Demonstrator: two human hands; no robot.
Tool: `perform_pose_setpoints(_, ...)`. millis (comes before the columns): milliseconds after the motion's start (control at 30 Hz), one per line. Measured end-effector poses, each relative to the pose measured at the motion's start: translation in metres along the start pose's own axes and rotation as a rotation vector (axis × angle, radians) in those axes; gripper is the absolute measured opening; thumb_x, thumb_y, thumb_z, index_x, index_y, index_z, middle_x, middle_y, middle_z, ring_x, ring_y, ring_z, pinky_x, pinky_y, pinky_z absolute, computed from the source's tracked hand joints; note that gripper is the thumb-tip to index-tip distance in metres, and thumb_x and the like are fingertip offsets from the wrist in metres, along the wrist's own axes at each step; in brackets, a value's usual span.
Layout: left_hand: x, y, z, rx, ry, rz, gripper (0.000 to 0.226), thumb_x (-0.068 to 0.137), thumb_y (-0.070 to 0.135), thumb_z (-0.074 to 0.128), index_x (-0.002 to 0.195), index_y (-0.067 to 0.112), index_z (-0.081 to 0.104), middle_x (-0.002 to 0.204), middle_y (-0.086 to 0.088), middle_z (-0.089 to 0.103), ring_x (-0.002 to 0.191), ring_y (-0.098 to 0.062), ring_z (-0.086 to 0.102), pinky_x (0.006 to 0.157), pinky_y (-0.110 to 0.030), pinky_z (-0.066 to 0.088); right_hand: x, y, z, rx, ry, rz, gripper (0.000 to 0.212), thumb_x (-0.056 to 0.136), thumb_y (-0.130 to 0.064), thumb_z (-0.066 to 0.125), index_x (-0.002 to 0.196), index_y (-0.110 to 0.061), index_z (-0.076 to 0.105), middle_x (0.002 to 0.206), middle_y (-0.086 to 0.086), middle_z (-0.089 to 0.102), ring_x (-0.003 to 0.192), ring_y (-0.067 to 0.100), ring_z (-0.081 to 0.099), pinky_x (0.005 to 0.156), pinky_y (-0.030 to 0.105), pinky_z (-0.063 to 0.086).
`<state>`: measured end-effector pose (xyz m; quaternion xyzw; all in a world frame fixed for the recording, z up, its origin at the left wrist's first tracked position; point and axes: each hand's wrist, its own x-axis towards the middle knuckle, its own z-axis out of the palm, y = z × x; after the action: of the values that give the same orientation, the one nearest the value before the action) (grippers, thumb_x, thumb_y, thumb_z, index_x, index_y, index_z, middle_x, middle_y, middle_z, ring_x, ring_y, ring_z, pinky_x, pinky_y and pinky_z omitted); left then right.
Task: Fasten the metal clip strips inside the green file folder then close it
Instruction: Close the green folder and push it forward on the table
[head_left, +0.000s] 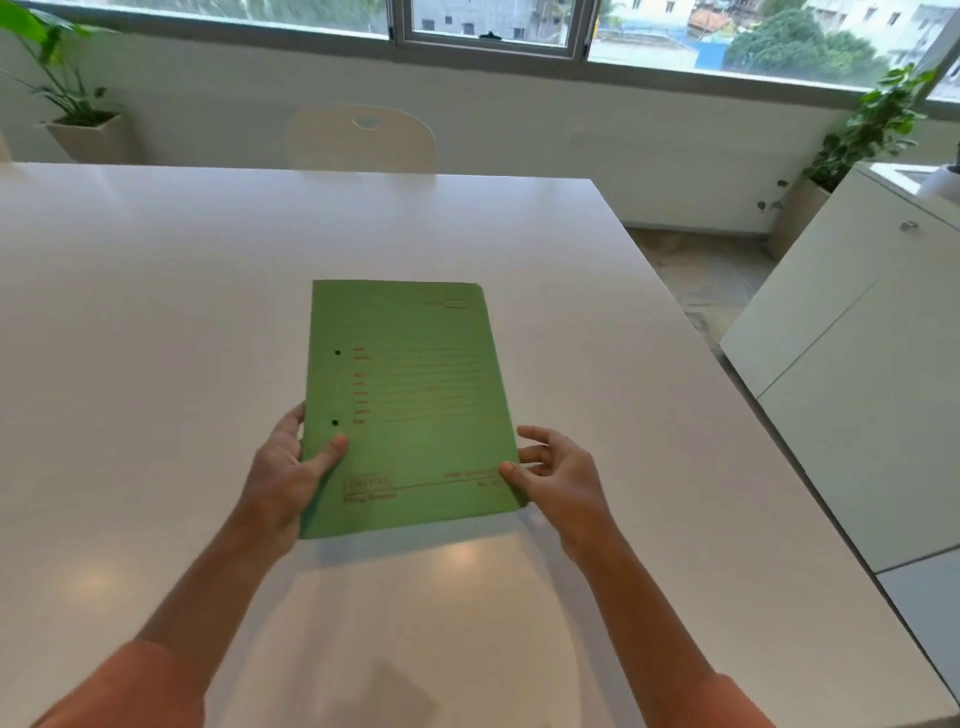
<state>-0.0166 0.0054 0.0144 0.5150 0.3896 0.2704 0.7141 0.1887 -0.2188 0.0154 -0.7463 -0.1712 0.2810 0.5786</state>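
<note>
The green file folder (410, 405) is shut, its printed front cover facing up, with red lettering and two small dark holes near its left edge. Its near end is lifted a little off the white table (156, 312). My left hand (291, 478) grips the near left edge, thumb on top of the cover. My right hand (556, 478) holds the near right corner, thumb on the cover and fingers spread behind the edge. The metal clip strips are hidden inside the folder.
A white chair (358, 137) stands at the table's far side. Potted plants sit at the back left (62, 93) and back right (872, 130). A white cabinet (857, 338) runs along the right, past the table's right edge.
</note>
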Motion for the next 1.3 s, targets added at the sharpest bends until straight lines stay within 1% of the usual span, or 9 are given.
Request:
perform_pose_setpoints(67, 0.025, 0.016, -0.029, 0.054, 0.031, 0.041, 0.058, 0.095, 0.000, 0.068, 0.147, 0.020, 0.052, 0.120, -0.011, 0.078, 0.100, -0.031, 0.079, 0.069, -0.042, 0.067, 0.013, -0.015, 0.033, 0.003, -0.040, -0.015, 0.054, 0.086, 0.004, 0.082, 0.135, -0.005, 0.063, 0.107, 0.027, 0.072, 0.095, 0.042, 0.076, 0.080, 0.054, 0.067)
perform_pose_setpoints(200, 0.073, 0.049, -0.086, 0.277, 0.137, 0.150, 0.059, 0.090, 0.008, 0.077, 0.145, 0.015, 0.057, 0.127, -0.004, 0.072, 0.101, -0.030, 0.077, 0.069, -0.035, 0.067, 0.041, -0.043, 0.102, 0.025, -0.105, -0.037, 0.050, 0.085, 0.008, 0.082, 0.130, -0.004, 0.064, 0.097, 0.018, 0.071, 0.080, 0.024, 0.075, 0.070, 0.040, 0.068)
perform_pose_setpoints(367, 0.115, 0.068, -0.127, 0.528, 0.243, 0.199, 0.061, 0.088, 0.013, 0.082, 0.144, 0.013, 0.059, 0.110, -0.007, 0.070, 0.079, -0.017, 0.072, 0.053, -0.021, 0.059, 0.076, -0.054, 0.168, 0.057, -0.130, 0.045, 0.049, 0.085, 0.010, 0.079, 0.131, -0.001, 0.064, 0.106, 0.026, 0.075, 0.093, 0.036, 0.080, 0.082, 0.054, 0.067)
perform_pose_setpoints(500, 0.139, 0.066, -0.144, 0.637, 0.248, 0.185, 0.052, 0.088, 0.009, 0.081, 0.137, 0.008, 0.064, 0.115, -0.016, 0.071, 0.076, -0.014, 0.068, 0.062, -0.026, 0.054, 0.100, -0.046, 0.204, -0.021, -0.096, 0.079, 0.046, 0.084, 0.005, 0.081, 0.127, -0.004, 0.068, 0.103, 0.018, 0.078, 0.093, 0.030, 0.080, 0.085, 0.052, 0.066)
perform_pose_setpoints(567, 0.148, 0.063, -0.148, 0.677, 0.229, 0.178, 0.051, 0.088, 0.009, 0.081, 0.136, 0.008, 0.065, 0.116, -0.017, 0.072, 0.079, -0.017, 0.069, 0.066, -0.027, 0.055, 0.106, -0.043, 0.214, -0.076, -0.081, 0.081, 0.046, 0.083, 0.001, 0.083, 0.126, -0.008, 0.069, 0.102, 0.012, 0.079, 0.092, 0.026, 0.080, 0.085, 0.048, 0.066)
perform_pose_setpoints(733, 0.164, 0.058, -0.152, 0.791, 0.204, 0.204, 0.054, 0.086, 0.011, 0.083, 0.138, 0.006, 0.065, 0.121, -0.019, 0.073, 0.102, -0.037, 0.071, 0.093, -0.049, 0.060, 0.115, -0.043, 0.224, -0.181, -0.053, 0.052, 0.050, 0.080, -0.004, 0.085, 0.126, -0.012, 0.068, 0.105, 0.008, 0.079, 0.092, 0.023, 0.080, 0.083, 0.047, 0.067)
perform_pose_setpoints(933, 0.177, 0.053, -0.145, 0.890, 0.237, 0.198, 0.074, 0.080, 0.014, 0.089, 0.144, -0.001, 0.057, 0.135, -0.026, 0.066, 0.115, -0.037, 0.065, 0.106, -0.051, 0.052, 0.116, -0.045, 0.222, -0.366, -0.019, -0.047, 0.051, 0.076, -0.011, 0.089, 0.123, -0.012, 0.070, 0.107, 0.005, 0.078, 0.094, 0.019, 0.075, 0.087, 0.034, 0.063)
perform_pose_setpoints(1167, 0.175, 0.045, -0.130, 1.080, 0.325, 0.150, 0.082, 0.082, 0.033, 0.087, 0.151, 0.006, 0.052, 0.144, -0.024, 0.052, 0.136, -0.043, 0.042, 0.112, -0.056, 0.042, 0.115, -0.048, 0.213, -0.606, -0.025, -0.126, 0.035, 0.083, -0.021, 0.085, 0.113, -0.010, 0.070, 0.115, 0.010, 0.067, 0.102, 0.031, 0.069, 0.083, 0.034, 0.056)
perform_pose_setpoints(1300, 0.173, 0.042, -0.124, 1.168, 0.332, 0.130, 0.080, 0.087, 0.041, 0.080, 0.153, 0.010, 0.048, 0.145, -0.021, 0.045, 0.135, -0.042, 0.037, 0.109, -0.052, 0.037, 0.113, -0.046, 0.213, -0.750, -0.040, -0.207, 0.040, 0.089, -0.028, 0.080, 0.118, -0.007, 0.065, 0.120, 0.012, 0.055, 0.115, 0.033, 0.057, 0.095, 0.043, 0.054)
